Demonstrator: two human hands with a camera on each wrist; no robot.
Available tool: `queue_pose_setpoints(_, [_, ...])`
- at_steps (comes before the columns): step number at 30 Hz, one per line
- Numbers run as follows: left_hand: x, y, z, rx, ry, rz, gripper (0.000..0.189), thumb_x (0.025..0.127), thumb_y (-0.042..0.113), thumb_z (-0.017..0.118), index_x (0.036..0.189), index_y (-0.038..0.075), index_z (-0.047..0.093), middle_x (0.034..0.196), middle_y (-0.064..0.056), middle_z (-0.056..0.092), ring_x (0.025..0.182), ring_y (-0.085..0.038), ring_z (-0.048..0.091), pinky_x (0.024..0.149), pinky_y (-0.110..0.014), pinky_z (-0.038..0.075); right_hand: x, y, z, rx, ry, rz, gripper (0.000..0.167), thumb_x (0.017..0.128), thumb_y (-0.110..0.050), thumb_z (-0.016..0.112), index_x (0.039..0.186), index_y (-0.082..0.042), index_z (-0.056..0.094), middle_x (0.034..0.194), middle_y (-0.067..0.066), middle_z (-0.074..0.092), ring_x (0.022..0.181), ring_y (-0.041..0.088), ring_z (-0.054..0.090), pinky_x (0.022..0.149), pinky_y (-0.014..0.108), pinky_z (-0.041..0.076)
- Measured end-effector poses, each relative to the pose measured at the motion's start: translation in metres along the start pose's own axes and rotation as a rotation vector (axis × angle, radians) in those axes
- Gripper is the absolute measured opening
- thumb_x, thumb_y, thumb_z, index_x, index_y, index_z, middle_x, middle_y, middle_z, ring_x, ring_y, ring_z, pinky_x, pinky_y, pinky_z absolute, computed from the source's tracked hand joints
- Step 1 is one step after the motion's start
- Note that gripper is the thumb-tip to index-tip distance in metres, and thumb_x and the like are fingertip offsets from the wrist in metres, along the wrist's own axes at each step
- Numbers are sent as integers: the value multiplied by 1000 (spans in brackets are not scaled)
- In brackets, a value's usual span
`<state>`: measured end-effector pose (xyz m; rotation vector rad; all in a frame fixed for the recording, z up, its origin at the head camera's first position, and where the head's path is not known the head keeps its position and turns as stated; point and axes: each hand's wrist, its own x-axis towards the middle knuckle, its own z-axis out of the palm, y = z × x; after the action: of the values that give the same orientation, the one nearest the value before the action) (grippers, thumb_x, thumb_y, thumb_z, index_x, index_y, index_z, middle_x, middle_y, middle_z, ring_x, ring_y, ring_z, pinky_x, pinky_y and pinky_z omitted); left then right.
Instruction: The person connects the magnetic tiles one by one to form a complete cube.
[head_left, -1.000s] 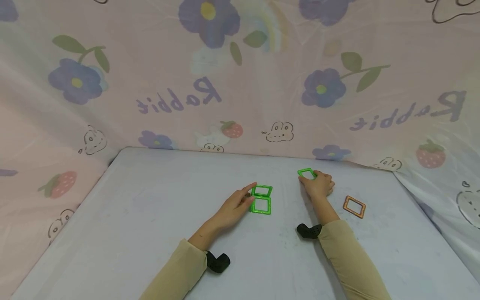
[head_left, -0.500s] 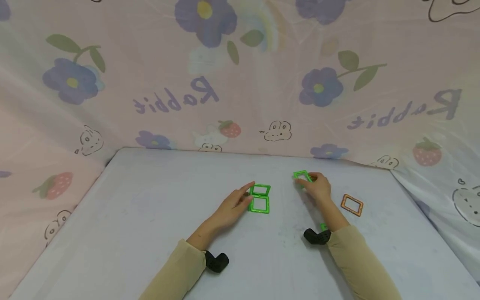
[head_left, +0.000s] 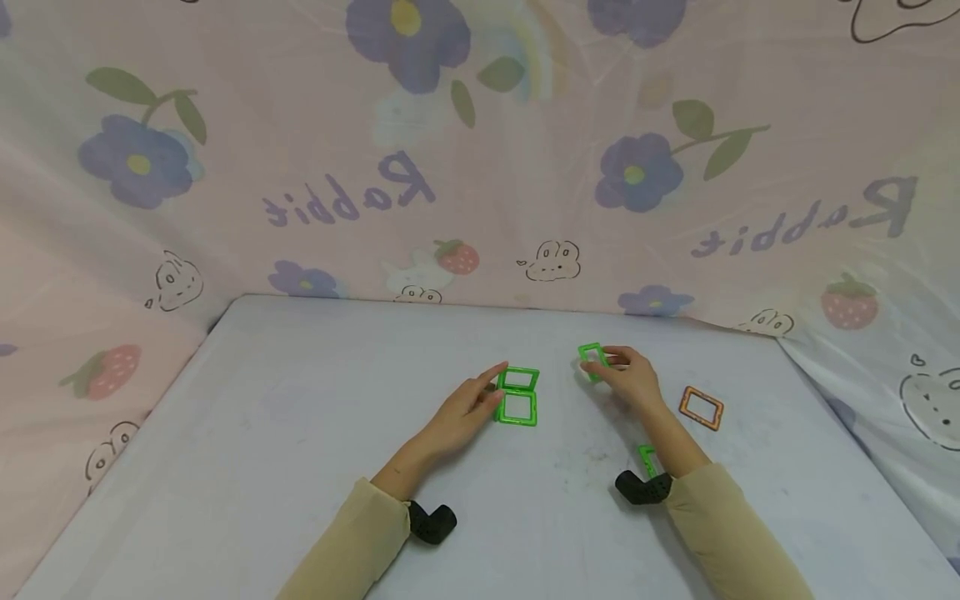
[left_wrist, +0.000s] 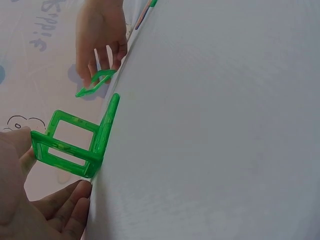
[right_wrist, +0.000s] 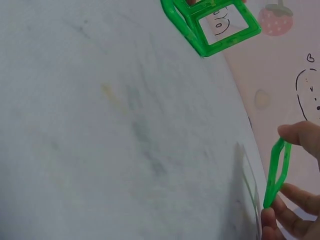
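In the head view my left hand [head_left: 457,418] holds a green structure of joined magnetic tiles [head_left: 518,391] at its left side. The left wrist view shows the structure [left_wrist: 75,147] as open square frames meeting at edges, with the thumb [left_wrist: 16,141] at one corner and fingers [left_wrist: 67,210] low beside it. Farther right, my right hand [head_left: 633,379] pinches a single green magnetic tile [head_left: 590,345] between thumb and fingers, tilted and off to the structure's right. In the right wrist view that tile [right_wrist: 273,175] appears nearly edge-on.
An orange frame tile [head_left: 706,396] lies on the white table [head_left: 337,375] right of my right forearm. Another green tile [head_left: 643,452] is partly hidden by the right wrist and its black camera mount [head_left: 641,487]. A printed curtain [head_left: 480,208] rises behind the table.
My right hand has moved left and slightly nearer with its green tile, tipping it more upright. A green tile by the right wrist has come into view. The left hand stays at the structure.
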<state>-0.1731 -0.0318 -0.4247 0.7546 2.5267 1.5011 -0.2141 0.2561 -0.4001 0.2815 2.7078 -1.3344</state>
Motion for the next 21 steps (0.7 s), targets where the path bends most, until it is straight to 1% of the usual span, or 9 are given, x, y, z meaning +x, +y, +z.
queue_pose_setpoints(7, [0,1,0,2,2,9,50,103,24,44,150,13,32,127,-20,54,106,-26,57,93,-45,43,-3,3,0,-10,-16,-36,74,86,-46,68,145,-10,41,137,21,47,126,37,45,97,49,42])
queue_pose_setpoints(15, [-1,1,1,3,3,-5,50,103,25,45,150,15,32,127,-19,54,106,-25,57,93,-45,43,-4,5,-1,-5,-26,-87,75,86,-46,69,146,-13,40,134,22,49,123,37,48,95,49,44])
queue_pose_setpoints(21, [0,1,1,2,8,-8,50,103,26,45,150,17,33,126,-18,54,106,-25,56,92,-44,43,-6,7,1,4,-40,-90,77,85,-47,69,147,-14,39,134,20,49,123,37,49,94,48,44])
